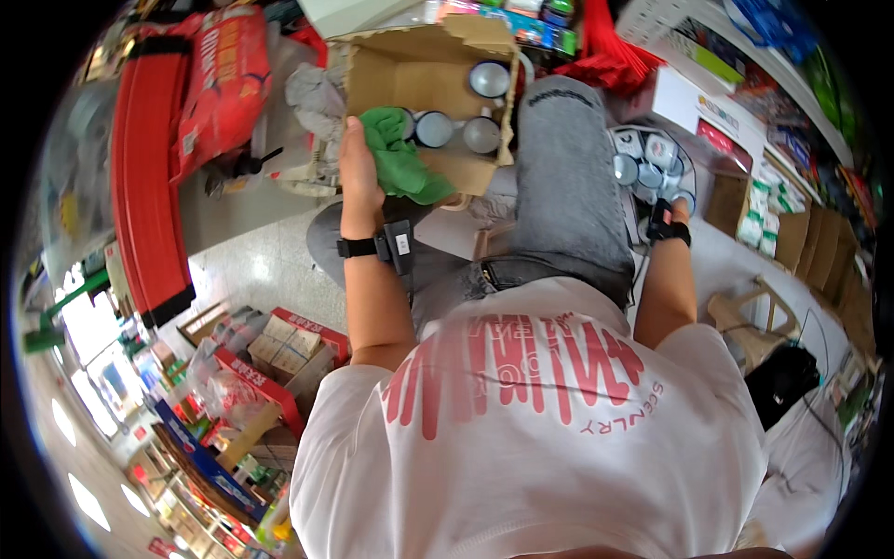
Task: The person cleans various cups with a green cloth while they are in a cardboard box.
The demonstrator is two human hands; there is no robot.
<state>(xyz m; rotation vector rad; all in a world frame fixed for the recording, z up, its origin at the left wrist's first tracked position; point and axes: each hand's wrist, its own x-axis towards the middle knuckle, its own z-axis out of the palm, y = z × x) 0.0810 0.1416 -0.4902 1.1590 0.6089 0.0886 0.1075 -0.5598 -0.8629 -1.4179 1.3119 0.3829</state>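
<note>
My left hand point(360, 168) is at the left wall of a torn cardboard box point(408, 77), with a bunched green cloth point(398, 157) against its palm. Inside the box are several white mugs with dark rims, among them one mug point(434, 129) beside the cloth. Low on the right, past my knee, my right hand point(679, 209) touches a pale mug point(684, 199) at the edge of a group of similar mugs point(649, 175). Its fingers are mostly hidden by the wrist device and foreshortening, so its grip is unclear.
Crumpled grey-white material point(314, 98) lies left of the box. Farther left are a long red padded piece point(150, 175) and a red bag point(227, 91). A white carton point(698, 112) and a box of small green-white packs point(765, 209) stand right. A beige plastic stool point(754, 307) is behind.
</note>
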